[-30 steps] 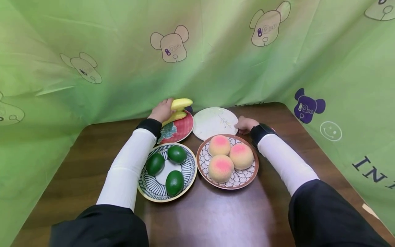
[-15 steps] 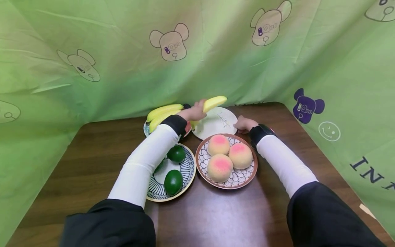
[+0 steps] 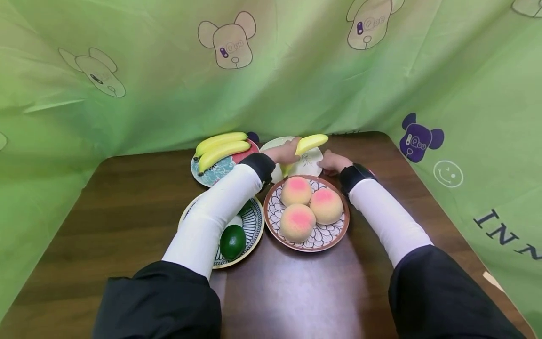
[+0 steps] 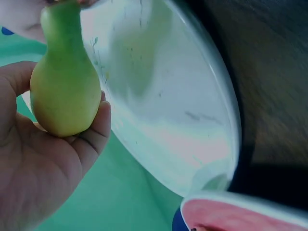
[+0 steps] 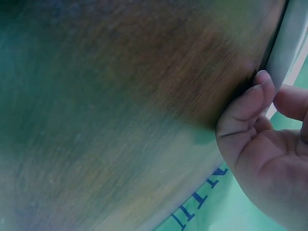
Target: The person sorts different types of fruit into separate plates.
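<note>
My left hand [image 3: 287, 153] grips a yellow banana [image 3: 312, 142], holding it above the white plate [image 3: 312, 163] at the back. In the left wrist view the thumb and fingers curl round the banana [image 4: 66, 98], its blunt greenish end up close. The white plate [image 4: 163, 91] lies beyond it. At that plate's right edge, my right hand [image 3: 334, 163] pinches the rim; the right wrist view has fingertips [image 5: 262, 89] and thumb at the plate's edge [image 5: 288, 48]. Two more bananas [image 3: 222, 150] lie on a red and blue patterned plate [image 3: 216, 173] at the back left.
Three peaches [image 3: 298, 222] sit on a brown-rimmed plate [image 3: 313, 245] in front of the white one. Left of it, a striped dish [image 3: 255, 226] with green avocado-like fruits [image 3: 232, 242] is partly hidden by my left sleeve. Green printed cloth [image 3: 161, 94] surrounds the wooden table [image 3: 127, 212].
My left hand has carried the banana rightward from the patterned plate to above the white plate. My right hand has stayed at the white plate's rim. The head view has tilted slightly down.
</note>
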Motion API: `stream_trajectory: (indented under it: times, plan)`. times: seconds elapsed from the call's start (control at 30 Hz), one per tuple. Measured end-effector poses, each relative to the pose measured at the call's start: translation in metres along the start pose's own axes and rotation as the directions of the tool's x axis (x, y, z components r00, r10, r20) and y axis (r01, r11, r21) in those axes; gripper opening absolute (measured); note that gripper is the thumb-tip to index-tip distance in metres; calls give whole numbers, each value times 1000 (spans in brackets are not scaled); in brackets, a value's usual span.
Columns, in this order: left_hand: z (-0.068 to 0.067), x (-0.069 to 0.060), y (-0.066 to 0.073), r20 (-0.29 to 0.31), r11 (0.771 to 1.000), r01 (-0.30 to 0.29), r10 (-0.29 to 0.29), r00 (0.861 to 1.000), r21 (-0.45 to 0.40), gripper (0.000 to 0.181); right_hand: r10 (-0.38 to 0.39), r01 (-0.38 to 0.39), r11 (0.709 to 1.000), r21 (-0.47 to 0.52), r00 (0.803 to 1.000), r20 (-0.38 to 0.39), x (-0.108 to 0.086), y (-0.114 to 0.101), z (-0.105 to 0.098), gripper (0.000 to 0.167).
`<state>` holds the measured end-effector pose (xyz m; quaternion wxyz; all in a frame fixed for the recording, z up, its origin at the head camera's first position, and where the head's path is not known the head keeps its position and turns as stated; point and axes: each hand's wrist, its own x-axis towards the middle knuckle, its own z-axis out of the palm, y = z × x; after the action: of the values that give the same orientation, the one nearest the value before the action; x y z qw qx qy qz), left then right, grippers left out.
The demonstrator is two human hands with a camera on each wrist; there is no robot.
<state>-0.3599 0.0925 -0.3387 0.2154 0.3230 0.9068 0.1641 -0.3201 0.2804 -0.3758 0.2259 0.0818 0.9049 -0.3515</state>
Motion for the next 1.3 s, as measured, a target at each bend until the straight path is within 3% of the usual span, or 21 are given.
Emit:
stream_trajectory:
  times: [0.17,0.33,0.47,0.53,0.7,0.8,1.03,1.17,1.2,1.3]
  plan:
    - [1,6,7,-18,1000,-1,1,1000,27,71,-15,15,1000,5,1000,-14,-2,-1,-2,18]
    - [1,8,9,-87,1000,-3,1,996,-24,75,-15,14,1000,-8,1000,-14,-1,-2,2,19]
    - [2,11,6,-135,1000,0,-4,991,-31,77,-3,3,1000,-12,1000,-25,1,-2,4,36]
    - [4,12,5,-117,1000,8,-10,993,-14,77,-7,6,1000,-17,999,-35,2,-3,4,38]
    - [11,12,5,-5,998,18,-18,1000,66,76,-16,16,1000,0,999,-42,1,-2,4,23]
    - [14,13,7,8,994,30,-31,999,101,75,-25,26,1000,14,999,-35,1,-1,4,21]
    - [15,8,8,10,991,65,-67,998,119,75,-38,38,999,6,998,-44,2,0,5,32]
    - [11,8,7,51,995,53,-58,997,82,73,-28,27,1000,-11,998,-49,2,1,3,38]
    - [12,14,2,59,995,44,-49,997,84,74,-31,30,999,-11,998,-51,2,1,3,40]
    - [11,17,1,94,993,45,-55,994,107,73,-35,35,999,-5,998,-48,0,3,5,45]
